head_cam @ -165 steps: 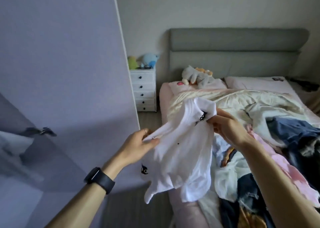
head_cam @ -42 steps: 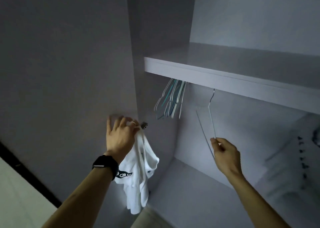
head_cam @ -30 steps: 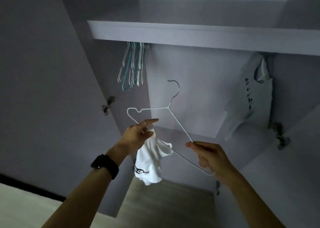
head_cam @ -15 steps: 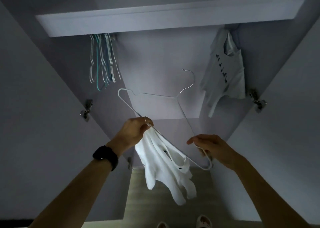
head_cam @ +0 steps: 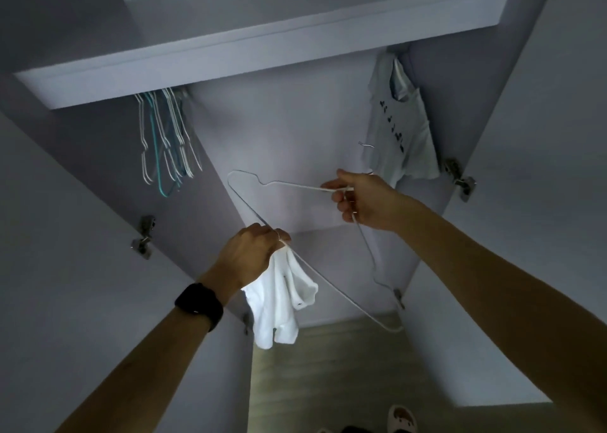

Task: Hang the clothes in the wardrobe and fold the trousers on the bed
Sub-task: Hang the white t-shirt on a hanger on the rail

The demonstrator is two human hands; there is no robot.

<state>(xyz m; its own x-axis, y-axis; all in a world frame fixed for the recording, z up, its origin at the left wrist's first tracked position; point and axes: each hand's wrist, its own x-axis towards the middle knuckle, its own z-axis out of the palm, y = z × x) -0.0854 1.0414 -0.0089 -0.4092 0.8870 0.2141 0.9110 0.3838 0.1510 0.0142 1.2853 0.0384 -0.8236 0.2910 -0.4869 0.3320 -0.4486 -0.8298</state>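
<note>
I stand in front of the open wardrobe (head_cam: 295,130). My left hand (head_cam: 251,253) grips a small white T-shirt (head_cam: 282,298), which hangs bunched below the fist, and touches the bottom bar of a white wire hanger (head_cam: 285,186). My right hand (head_cam: 364,199) grips that hanger at its neck, just below the hook (head_cam: 366,144). The hanger lies tilted in the air between both hands, off the rail.
Several empty white and teal hangers (head_cam: 164,147) hang at the rail's left end under the shelf (head_cam: 262,48). A pale printed T-shirt (head_cam: 404,137) hangs at the right end. Open doors with metal hinges (head_cam: 143,235) flank me. Wooden floor (head_cam: 328,367) lies below.
My right hand has moved from the hanger's lower corner up to its neck. The hanger has swung flatter, and the white T-shirt is bunched more tightly under my left hand.
</note>
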